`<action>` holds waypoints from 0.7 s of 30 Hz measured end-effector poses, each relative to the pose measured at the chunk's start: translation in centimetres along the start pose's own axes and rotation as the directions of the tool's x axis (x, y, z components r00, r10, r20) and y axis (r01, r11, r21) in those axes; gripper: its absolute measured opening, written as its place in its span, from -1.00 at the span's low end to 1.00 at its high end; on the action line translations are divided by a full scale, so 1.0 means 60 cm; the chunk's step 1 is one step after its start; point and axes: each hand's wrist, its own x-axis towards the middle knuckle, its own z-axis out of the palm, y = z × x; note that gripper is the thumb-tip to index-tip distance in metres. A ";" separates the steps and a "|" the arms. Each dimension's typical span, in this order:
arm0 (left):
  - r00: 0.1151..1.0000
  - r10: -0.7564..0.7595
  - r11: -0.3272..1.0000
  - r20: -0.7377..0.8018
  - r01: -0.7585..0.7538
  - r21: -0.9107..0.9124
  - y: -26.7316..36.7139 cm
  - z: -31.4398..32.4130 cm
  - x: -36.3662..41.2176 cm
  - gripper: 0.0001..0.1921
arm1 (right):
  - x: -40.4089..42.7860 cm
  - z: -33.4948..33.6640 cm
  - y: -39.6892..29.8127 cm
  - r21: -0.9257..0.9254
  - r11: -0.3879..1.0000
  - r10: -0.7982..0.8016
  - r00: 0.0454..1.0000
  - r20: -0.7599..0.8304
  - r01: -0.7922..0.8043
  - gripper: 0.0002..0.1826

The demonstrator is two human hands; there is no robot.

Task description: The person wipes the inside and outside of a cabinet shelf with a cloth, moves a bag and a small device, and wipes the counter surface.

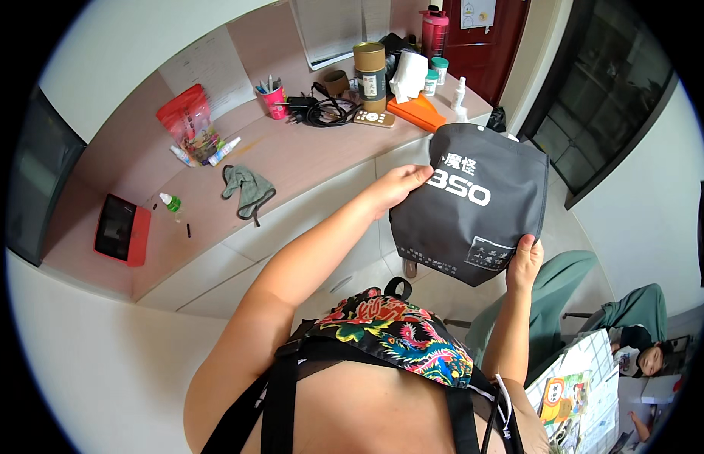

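Observation:
Both hands hold up a black fabric bag (471, 221) that bears white printed writing and has a scalloped top edge. My left hand (398, 187) pinches its left side, thumb on the front face. Lower down, my right hand (525, 262) grips the opposite edge near the bottom corner, also with the thumb in front. The bag hangs in the air, off the front edge of the desk (306, 164). Its back and the fingers behind it are hidden. Below it, a black carrier with a colourful embroidered panel (397, 335) lies across my chest.
The desk carries a grey-green cloth (247, 190), a red-framed screen device (122, 230), a red pouch (194, 125), a pink pen cup (271, 99), black cables (329, 112), and a tall canister (370, 76). At lower right, a person (641, 354) is near a table (604, 352) with a book (564, 397).

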 end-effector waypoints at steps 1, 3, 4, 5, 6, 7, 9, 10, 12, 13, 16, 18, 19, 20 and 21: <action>0.990 -0.138 0.986 0.027 0.140 -0.090 -0.014 -0.003 0.016 -0.39 | -0.001 -0.002 -0.002 -0.015 0.999 -0.044 0.999 0.017 0.044 -0.53; 0.938 -0.341 0.899 0.065 0.345 -0.270 -0.025 -0.003 0.033 -0.42 | -0.003 0.010 -0.021 -0.025 0.990 -0.140 0.990 0.003 0.140 -0.55; 0.938 -0.341 0.899 0.066 0.346 -0.269 -0.033 -0.003 0.038 -0.42 | -0.004 0.009 -0.022 -0.025 0.990 -0.141 0.990 0.001 0.141 -0.55; 0.936 -0.344 0.892 0.072 0.350 -0.286 -0.029 0.007 0.037 -0.43 | -0.008 0.002 -0.023 -0.026 0.988 -0.151 0.988 0.043 0.152 -0.55; 0.934 -0.348 0.884 0.076 0.354 -0.305 -0.024 0.017 0.035 -0.45 | -0.012 -0.005 -0.024 -0.026 0.986 -0.159 0.984 0.085 0.162 -0.55; 0.939 -0.342 0.914 0.042 0.343 -0.215 -0.017 0.024 0.036 -0.62 | -0.012 -0.025 -0.017 -0.036 0.990 -0.132 0.980 0.146 0.139 -0.52; 0.954 -0.288 0.920 0.081 0.299 -0.252 -0.031 0.018 0.047 -0.66 | -0.010 -0.023 -0.018 -0.045 0.984 -0.168 0.978 0.125 0.175 -0.53; 0.966 -0.231 0.923 0.118 0.256 -0.288 -0.038 0.015 0.052 -0.70 | -0.009 -0.022 -0.019 -0.056 0.976 -0.205 0.973 0.103 0.212 -0.53; 0.990 -0.035 0.926 -0.134 -0.018 -0.377 0.002 0.023 0.055 -0.83 | 0.004 -0.037 -0.024 -0.087 0.990 -0.108 0.994 -0.001 0.108 -0.54; 0.979 0.115 0.952 -0.169 -0.157 -0.264 0.014 0.014 0.054 -0.82 | 0.010 -0.041 -0.025 -0.105 0.994 -0.014 0.995 -0.103 0.003 -0.55; 0.919 0.343 0.932 -0.194 -0.358 -0.046 0.046 0.017 0.062 -0.73 | 0.016 -0.035 0.021 0.049 0.990 0.141 0.969 -0.201 -0.134 -0.59; 0.882 0.421 0.906 -0.213 -0.417 0.065 0.042 0.021 0.061 -0.66 | 0.021 -0.029 0.029 0.119 0.978 0.191 0.965 -0.178 -0.171 -0.60; 0.934 0.272 0.958 -0.232 -0.284 -0.022 0.025 0.028 0.060 -0.58 | 0.025 -0.029 0.029 0.234 0.956 0.223 0.957 -0.184 -0.178 -0.61; 0.966 0.118 0.983 -0.232 -0.147 -0.111 0.007 0.033 0.057 -0.49 | 0.031 -0.025 0.026 0.346 0.922 0.253 0.949 -0.189 -0.177 -0.62; 0.989 0.080 0.990 -0.127 -0.093 -0.102 -0.009 0.033 0.048 -0.31 | 0.040 -0.016 0.018 0.371 0.914 0.259 0.940 -0.220 -0.165 -0.62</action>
